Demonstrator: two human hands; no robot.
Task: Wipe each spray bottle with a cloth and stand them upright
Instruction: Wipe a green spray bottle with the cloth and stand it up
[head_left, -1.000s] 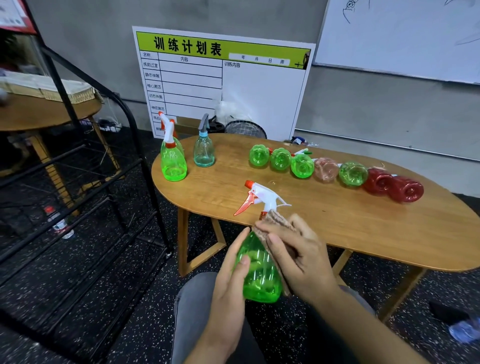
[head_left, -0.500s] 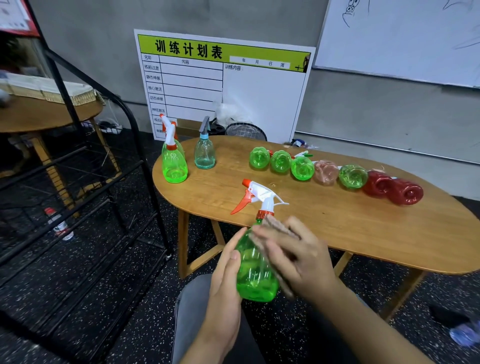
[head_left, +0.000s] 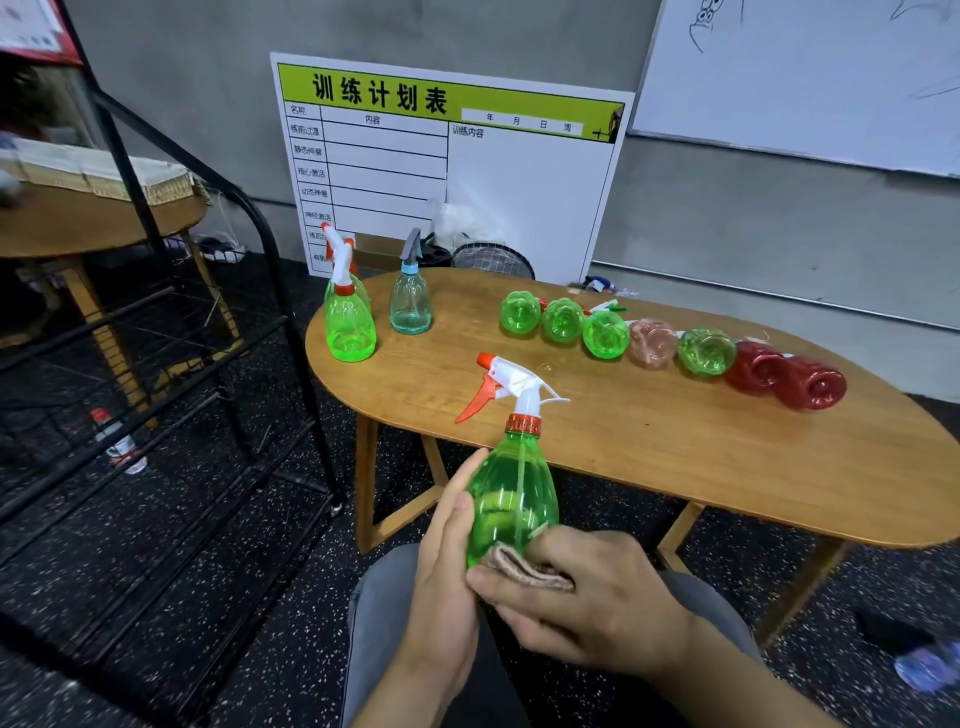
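While the green spray bottle (head_left: 511, 499) is held upright above the person's lap, just in front of the near edge of the bench (head_left: 675, 447), the wipe is best carried round the whole belly and up to the neck, with the bottle turned a little between strokes so that no side is missed. The left hand (head_left: 447, 566) steadies it with fingers laid nearly straight along the left flank, so its grip is spread, pressing and not clasping. The right hand (head_left: 587, 592) has its grip curled round the folded tan cloth (head_left: 524, 569), pressing it to the lower part of the body. A firmer hold near the base would likely keep the light plastic from slipping as the cloth rubs.

This bottle is clear green plastic, ribbed, with a dip tube showing inside, an orange-red collar and a white spray head with an orange-red trigger pointing left. It looks empty or nearly so.

On the bench, two standing bottles (head_left: 349, 325) are at the far left, and a row of lying bottles (head_left: 654, 345), green, pink and red, waits along the far side.
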